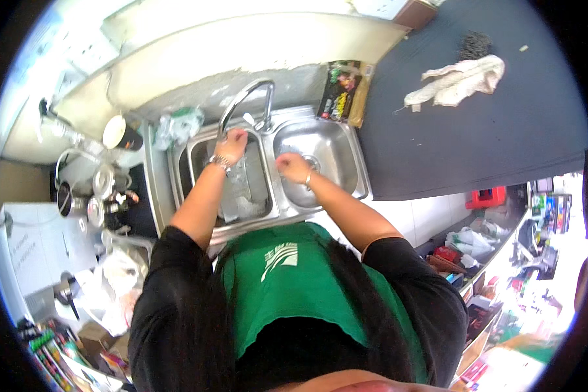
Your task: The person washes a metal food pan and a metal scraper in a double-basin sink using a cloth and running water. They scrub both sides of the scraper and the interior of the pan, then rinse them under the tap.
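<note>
Under the spout of the chrome faucet [247, 90], my left hand [232, 146] is over the left basin [267, 196] of a stainless steel double sink, its fingers curled; a metal watch is on that wrist. A clear container or sheet and some water seem to lie in this basin, though blur hides the details. My right hand [293, 168], loosely curled, is above the right basin [345, 161] near its drain, with a thin bracelet on the wrist. Whether either hand holds anything small cannot be told. The faucet's lever [249, 118] stands between the hands, behind them.
A dark counter [446, 147] on the right bears a white rag [465, 83] and a dark scouring pad [474, 45]. A printed packet [343, 93] leans behind the right basin. Left of the sink are a plastic bag [179, 127], a cup [122, 133] and glass jars [109, 180].
</note>
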The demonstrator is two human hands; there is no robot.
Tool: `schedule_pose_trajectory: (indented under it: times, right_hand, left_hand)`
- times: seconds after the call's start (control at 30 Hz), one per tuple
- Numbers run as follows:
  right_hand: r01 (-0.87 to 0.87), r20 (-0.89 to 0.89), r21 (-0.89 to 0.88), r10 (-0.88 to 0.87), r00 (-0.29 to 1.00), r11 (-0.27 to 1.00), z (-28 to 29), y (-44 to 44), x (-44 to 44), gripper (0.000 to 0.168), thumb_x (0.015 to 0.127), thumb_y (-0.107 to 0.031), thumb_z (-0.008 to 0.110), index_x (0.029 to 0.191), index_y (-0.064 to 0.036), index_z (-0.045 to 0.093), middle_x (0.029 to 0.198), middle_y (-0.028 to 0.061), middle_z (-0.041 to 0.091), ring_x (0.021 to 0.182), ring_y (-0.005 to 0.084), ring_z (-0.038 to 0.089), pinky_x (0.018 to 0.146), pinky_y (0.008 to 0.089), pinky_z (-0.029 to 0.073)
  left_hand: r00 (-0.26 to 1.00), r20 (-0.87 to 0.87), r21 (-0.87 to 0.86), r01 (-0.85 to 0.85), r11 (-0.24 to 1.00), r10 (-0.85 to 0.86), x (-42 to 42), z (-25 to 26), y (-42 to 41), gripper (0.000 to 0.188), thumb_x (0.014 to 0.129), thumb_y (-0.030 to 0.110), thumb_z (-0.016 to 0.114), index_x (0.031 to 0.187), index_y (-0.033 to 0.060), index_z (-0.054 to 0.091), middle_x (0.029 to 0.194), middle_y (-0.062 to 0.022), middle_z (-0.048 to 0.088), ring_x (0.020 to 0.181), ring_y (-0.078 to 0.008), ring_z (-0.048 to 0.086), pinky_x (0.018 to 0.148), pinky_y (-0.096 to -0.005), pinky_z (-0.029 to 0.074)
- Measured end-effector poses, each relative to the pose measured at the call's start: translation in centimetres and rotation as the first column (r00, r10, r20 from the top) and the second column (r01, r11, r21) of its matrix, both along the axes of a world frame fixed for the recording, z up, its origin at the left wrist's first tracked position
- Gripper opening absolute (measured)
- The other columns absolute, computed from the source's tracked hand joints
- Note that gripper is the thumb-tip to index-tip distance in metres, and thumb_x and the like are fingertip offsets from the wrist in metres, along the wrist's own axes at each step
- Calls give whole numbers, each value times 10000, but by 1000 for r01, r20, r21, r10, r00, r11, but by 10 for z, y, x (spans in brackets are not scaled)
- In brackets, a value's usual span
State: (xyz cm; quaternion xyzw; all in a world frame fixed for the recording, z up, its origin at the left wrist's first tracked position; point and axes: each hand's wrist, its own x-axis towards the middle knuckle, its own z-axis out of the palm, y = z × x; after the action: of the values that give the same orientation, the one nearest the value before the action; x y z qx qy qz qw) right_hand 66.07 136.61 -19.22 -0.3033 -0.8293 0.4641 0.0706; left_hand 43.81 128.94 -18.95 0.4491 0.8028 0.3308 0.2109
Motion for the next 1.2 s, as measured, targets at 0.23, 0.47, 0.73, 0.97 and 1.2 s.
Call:
schedule_pose_trajectory:
  times: [0.23, 0.47, 0.73, 0.97, 1.2]
  right_hand:
    - [230, 63, -667, -254, 965, 709, 36, 7, 6, 142, 823, -130, 550, 916, -32, 592, 792, 49, 621, 649, 120, 569, 596, 241, 484]
    - [27, 18, -999, -233, 972, 35, 79, -4, -136, 572, 887, -300, 461, 1256, 98, 278, 1252, 317, 356, 1159, 393, 398, 976, 438, 355]
    - [36, 25, -985, 71, 997, -168, 78, 3, -179, 751, 796, -335, 568, 1217, 192, 239, 1283, 385, 254, 1230, 454, 268, 1037, 485, 229]
    - [-34, -62, -966, 102, 993, -254, 85, -5, -175, 699, 829, -355, 510, 1160, 222, 295, 1222, 412, 312, 1187, 495, 310, 1013, 512, 276]
    - [-109, -155, -929, 104, 982, -353, 93, -17, -171, 747, 829, -419, 472, 1136, 242, 312, 1237, 427, 279, 1209, 513, 260, 1040, 520, 212]
  left_hand:
    - [989, -123, 6, 89, 996, -88, 3, 32, -56, 310, 812, 240, 460, 1025, 44, 571, 1016, -184, 584, 920, -344, 557, 799, -419, 442]
    - [991, 76, -232, -90, 969, 110, 5, -38, -130, 325, 808, 235, 466, 1048, 52, 585, 1026, -176, 597, 964, -317, 566, 838, -379, 441]
    - [898, 355, -358, -128, 925, 261, 57, -52, -171, 330, 792, 249, 505, 1044, 55, 593, 1023, -186, 598, 967, -291, 568, 854, -356, 430]
    - [918, 269, -301, -207, 931, 290, 55, -68, -192, 331, 772, 233, 520, 1033, 40, 585, 921, -169, 628, 858, -287, 603, 767, -360, 467]
    - [901, 294, -305, -229, 925, 320, 52, -68, -195, 338, 755, 254, 535, 1025, 60, 600, 940, -176, 622, 883, -292, 596, 790, -367, 460]
